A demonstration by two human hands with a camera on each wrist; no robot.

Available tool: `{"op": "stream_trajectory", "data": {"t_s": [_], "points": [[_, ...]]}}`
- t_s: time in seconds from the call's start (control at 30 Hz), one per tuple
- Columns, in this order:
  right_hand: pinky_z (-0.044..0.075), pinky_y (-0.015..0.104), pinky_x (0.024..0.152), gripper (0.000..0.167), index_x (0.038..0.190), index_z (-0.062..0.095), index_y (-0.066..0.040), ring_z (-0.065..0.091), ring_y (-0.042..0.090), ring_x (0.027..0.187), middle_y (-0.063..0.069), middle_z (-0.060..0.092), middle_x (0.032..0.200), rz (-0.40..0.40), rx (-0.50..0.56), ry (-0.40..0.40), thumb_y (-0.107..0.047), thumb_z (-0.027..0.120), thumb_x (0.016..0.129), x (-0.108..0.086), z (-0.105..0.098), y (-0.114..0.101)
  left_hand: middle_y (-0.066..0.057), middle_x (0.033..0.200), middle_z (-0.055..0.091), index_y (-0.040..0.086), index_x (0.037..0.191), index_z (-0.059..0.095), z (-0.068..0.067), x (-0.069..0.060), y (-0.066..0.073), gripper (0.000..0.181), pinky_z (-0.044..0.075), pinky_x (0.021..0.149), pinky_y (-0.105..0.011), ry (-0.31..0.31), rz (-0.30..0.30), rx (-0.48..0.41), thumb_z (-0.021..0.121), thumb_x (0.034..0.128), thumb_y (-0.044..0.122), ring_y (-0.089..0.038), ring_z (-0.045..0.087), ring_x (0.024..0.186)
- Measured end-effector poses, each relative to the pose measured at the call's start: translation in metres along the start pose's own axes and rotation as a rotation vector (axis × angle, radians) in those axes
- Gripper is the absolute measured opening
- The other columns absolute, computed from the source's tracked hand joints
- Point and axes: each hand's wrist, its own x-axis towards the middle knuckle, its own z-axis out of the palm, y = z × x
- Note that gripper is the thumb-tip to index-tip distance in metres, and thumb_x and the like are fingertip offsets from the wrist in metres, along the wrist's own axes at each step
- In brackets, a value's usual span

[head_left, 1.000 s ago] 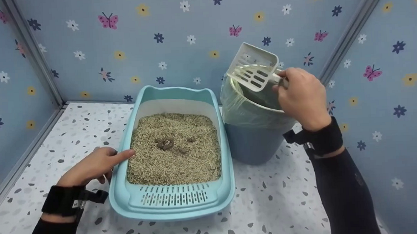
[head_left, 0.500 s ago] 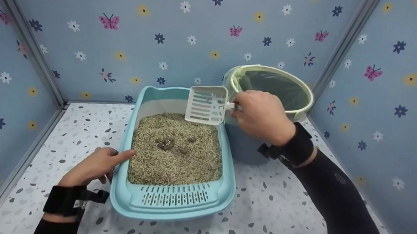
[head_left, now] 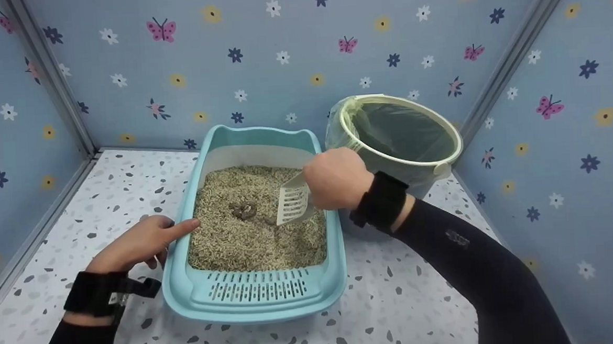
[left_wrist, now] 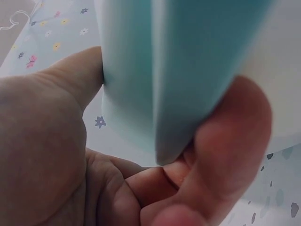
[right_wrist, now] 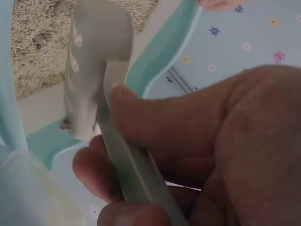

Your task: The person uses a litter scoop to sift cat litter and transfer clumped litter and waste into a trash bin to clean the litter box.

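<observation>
Firstly, flowered wall panels (head_left: 283, 21), blue, enclosing the scene. Speckled white surface (head_left: 408, 313) below.

Litter box (head_left: 256, 312), light blue, slotted front ledge; on the surface.

Bin (head_left: 371, 233), tilted, with a translucent liner (head_left: 419, 129) over its rim; right of the box.

Litter (head_left: 226, 244), tan, granular, filling the box floor.

Left hand (head_left: 140, 243): gripping the box's left rim, thumb over the top, fingers curled beneath.

Right hand (head_left: 338, 179): above the box's right rim, thumb and fingers wrapped firmly around a handle (right_wrist: 134, 169).

Scoop (head_left: 293, 201), pale, slotted; its head projects leftward from that grip, tilted low over the litter. Contact cannot be told.

Dark clump (head_left: 244, 211), on the litter, just left of the scoop head.
</observation>
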Motion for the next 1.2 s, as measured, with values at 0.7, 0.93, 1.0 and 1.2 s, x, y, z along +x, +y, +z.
{"op": "stream_trajectory", "data": {"t_s": [0.7, 0.93, 1.0, 1.2], "points": [[0.036, 0.04, 0.046, 0.038, 0.069, 0.04, -0.022, 0.038, 0.016, 0.057, -0.003, 0.039, 0.065, -0.019, -0.222, -0.262, -0.017, 0.066, 0.096, 0.05, 0.004, -0.018, -0.011, 0.084, 0.073, -0.001, 0.115, 0.066, 0.002, 0.0, 0.0, 0.07, 0.058, 0.055, -0.036, -0.003, -0.011, 0.014, 0.063, 0.1079, 0.068, -0.024, 0.071, 0.063], [0.034, 0.035, 0.05, 0.037, 0.074, 0.045, -0.018, 0.033, 0.016, 0.06, -0.001, 0.039, 0.069, -0.04, -0.268, -0.391, -0.025, 0.06, 0.107, 0.061, 0.019, -0.02, -0.011, 0.082, 0.074, 0.0, 0.112, 0.067, 0.002, 0.0, 0.0, 0.068, 0.057, 0.053, -0.035, -0.003, -0.01, 0.006, 0.063, 0.1075, 0.068, -0.024, 0.071, 0.061], [0.035, 0.037, 0.051, 0.037, 0.074, 0.044, -0.018, 0.032, 0.017, 0.061, -0.002, 0.037, 0.069, -0.052, -0.256, -0.408, -0.024, 0.06, 0.107, 0.063, 0.025, -0.017, -0.011, 0.082, 0.074, 0.0, 0.111, 0.067, 0.001, 0.0, -0.001, 0.068, 0.057, 0.053, -0.035, -0.002, -0.006, 0.003, 0.064, 0.1077, 0.067, -0.024, 0.071, 0.061], [0.044, 0.044, 0.052, 0.033, 0.072, 0.046, -0.019, 0.042, 0.019, 0.061, -0.002, 0.042, 0.068, -0.08, -0.16, -0.383, -0.018, 0.065, 0.099, 0.067, 0.038, -0.004, -0.012, 0.082, 0.074, -0.002, 0.113, 0.067, -0.001, 0.0, -0.001, 0.068, 0.059, 0.054, -0.036, 0.003, 0.0, 0.014, 0.063, 0.1081, 0.066, -0.025, 0.072, 0.062]]}}
